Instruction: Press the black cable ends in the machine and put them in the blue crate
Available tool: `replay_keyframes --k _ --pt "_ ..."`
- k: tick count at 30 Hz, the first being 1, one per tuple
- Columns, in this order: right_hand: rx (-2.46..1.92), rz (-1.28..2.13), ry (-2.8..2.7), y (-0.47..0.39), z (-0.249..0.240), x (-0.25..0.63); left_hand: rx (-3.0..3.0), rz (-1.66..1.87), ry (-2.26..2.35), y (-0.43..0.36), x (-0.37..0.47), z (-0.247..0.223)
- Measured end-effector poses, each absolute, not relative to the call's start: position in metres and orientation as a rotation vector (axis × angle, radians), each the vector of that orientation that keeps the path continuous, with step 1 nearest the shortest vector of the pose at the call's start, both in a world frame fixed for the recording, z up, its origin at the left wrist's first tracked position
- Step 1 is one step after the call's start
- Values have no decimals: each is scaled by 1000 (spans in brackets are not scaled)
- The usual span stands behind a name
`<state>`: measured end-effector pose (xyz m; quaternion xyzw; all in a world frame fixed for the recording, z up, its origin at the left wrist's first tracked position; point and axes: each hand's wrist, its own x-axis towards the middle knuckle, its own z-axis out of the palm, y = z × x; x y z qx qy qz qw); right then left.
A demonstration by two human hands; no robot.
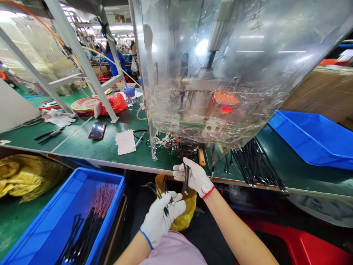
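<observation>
Just below the crinkled plastic guard (176, 114), the right hand (196, 178) pinched slim black cables (186, 182); the knit-gloved left hand (161, 217) loosely grasped others.

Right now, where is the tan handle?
In the head view, just right of centre: the tan handle is at the front of the green table, right of the dark fixture and just beyond the right hand.

The left glove (156, 219) is showing white with blue trim (146, 238), the right glove (198, 177) white with red, the cables (186, 187) black.
</observation>
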<state>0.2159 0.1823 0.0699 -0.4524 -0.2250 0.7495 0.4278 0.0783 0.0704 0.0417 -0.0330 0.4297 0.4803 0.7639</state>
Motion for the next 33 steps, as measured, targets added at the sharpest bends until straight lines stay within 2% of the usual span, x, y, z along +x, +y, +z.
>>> replay_keyframes --k 9,16,23,26,30,33 --pt "-1209 1830 -452 182 86 206 -84 1068 989 76 71 34" --pt "-1204 1834 -442 183 78 205 -71 1031 992 73 68 35" --pt "-1009 1941 -548 181 71 216 69 966 852 65 60 27" --pt "-845 2155 -691 166 49 235 289 872 805 59 41 20" --pt "-803 2479 -685 131 -4 243 636 551 904 53 13 12" --pt "-791 2344 -441 111 -36 226 839 354 1024 51 3 4"
